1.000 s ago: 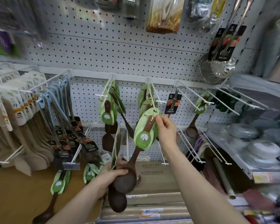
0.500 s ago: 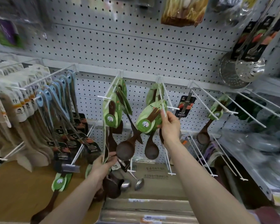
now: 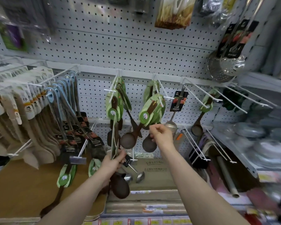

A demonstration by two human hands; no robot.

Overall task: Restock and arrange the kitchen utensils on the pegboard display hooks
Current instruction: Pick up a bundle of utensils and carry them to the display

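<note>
Left hand [image 3: 113, 163] grips spare ladles [image 3: 120, 184] low, bowls down, ready as stock. Right hand [image 3: 161, 135], fingers curled and seemingly empty, sits just under a carded ladle [image 3: 148, 111] hung on the middle hook [image 3: 161, 93], probably steadying its swing.

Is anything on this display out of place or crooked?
Yes. Two wooden spoons with green cards lie on the brown shelf instead of hanging. On the middle hook, the front spoon hangs tilted, its bowl swung left toward the neighbouring hook's spoons.
</note>
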